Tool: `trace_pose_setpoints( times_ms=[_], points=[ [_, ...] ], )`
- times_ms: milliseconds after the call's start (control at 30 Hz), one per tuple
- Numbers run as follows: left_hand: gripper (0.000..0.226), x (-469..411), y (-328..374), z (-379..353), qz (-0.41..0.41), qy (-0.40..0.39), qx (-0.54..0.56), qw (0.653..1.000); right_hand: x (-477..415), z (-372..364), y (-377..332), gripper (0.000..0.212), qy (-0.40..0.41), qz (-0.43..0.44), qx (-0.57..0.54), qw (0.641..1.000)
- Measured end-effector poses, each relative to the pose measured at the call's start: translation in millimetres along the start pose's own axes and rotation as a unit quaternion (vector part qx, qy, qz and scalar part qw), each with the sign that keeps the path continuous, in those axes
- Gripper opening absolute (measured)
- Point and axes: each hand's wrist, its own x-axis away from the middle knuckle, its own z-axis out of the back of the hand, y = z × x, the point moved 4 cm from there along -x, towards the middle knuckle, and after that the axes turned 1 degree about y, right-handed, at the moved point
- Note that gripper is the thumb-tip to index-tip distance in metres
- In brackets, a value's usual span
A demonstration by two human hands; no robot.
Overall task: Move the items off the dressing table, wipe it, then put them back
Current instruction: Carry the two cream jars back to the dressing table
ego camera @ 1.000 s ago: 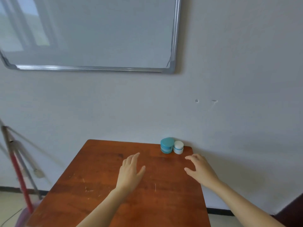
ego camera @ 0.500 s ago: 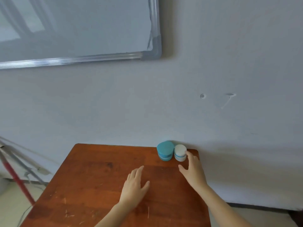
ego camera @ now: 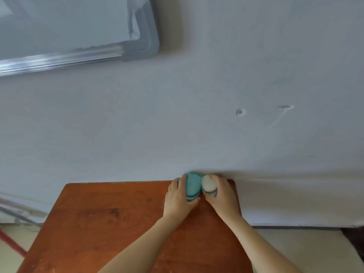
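Both hands are on the jars at the far right corner of the worktop (ego camera: pixel 98 223), right up against the wall (ego camera: pixel 197 115). I've got the left hand (ego camera: pixel 180 198) wrapped round the teal jar (ego camera: pixel 192 186): its fingers (ego camera: pixel 182 181) curl over the jar's left side and the thumb sits under the near edge. The right hand (ego camera: pixel 222 196) grips the white jar (ego camera: pixel 208 183), fingers hooked over the far side and thumb on the near side. The two jars touch each other, teal on the left, white on the right. I can't tell whether either jar is off the wood or resting on it. Both forearms reach in from the bottom of my view, over scratched brown wood. Up top left hangs a whiteboard (ego camera: pixel 69 26) with a grey corner cap. A small hole (ego camera: pixel 240 112) marks the wall, and a red pole (ego camera: pixel 11 243) shows low left.
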Motion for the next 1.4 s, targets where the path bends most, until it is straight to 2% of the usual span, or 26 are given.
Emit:
trace_pose_setpoints(
  times_ms=[167, 300, 533, 667, 767, 867, 967, 1033, 1100, 1233, 1400],
  points=[
    [0.074, -4, 5, -5, 0.029, 0.050, 0.064, 0.996, 15, 14, 2, 0.048, 0.057, -0.023, 0.005, 0.998],
    [0.075, 7, 3, -6, -0.006, 0.033, 0.077, 0.996, 42, 39, -4, 0.051, 0.109, -0.035, 0.016, 0.993],
    [0.074, 50, 23, 18, -0.198, -0.014, 0.131, 0.971, 114, 82, -29, 0.053, 0.206, -0.084, 0.048, 0.974],
    [0.074, 85, 34, 40, -0.328, -0.048, 0.178, 0.927, 181, 84, -57, 0.052, 0.274, -0.126, 0.076, 0.951],
    [0.073, 131, 33, 42, -0.410, -0.107, 0.192, 0.885, 245, 76, -81, 0.052, 0.328, -0.176, 0.101, 0.923],
    [0.071, 194, 37, 36, -0.457, -0.196, 0.220, 0.839, 321, 77, -102, 0.051, 0.386, -0.228, 0.115, 0.887],
    [0.070, 261, 50, 32, -0.509, -0.283, 0.234, 0.779, 404, 82, -119, 0.051, 0.452, -0.287, 0.137, 0.833],
    [0.071, 309, 63, 33, -0.557, -0.317, 0.228, 0.734, 468, 85, -131, 0.052, 0.499, -0.322, 0.147, 0.791],
    [0.071, 337, 71, 32, -0.569, -0.339, 0.241, 0.709, 506, 86, -138, 0.052, 0.512, -0.354, 0.152, 0.768],
    [0.070, 427, 83, 26, -0.610, -0.383, 0.232, 0.654, 622, 73, -165, 0.051, 0.588, -0.410, 0.170, 0.676],
    [0.071, 559, 80, 20, -0.661, -0.440, 0.215, 0.568, 759, 48, -195, 0.050, 0.638, -0.457, 0.170, 0.595]
  ],
)
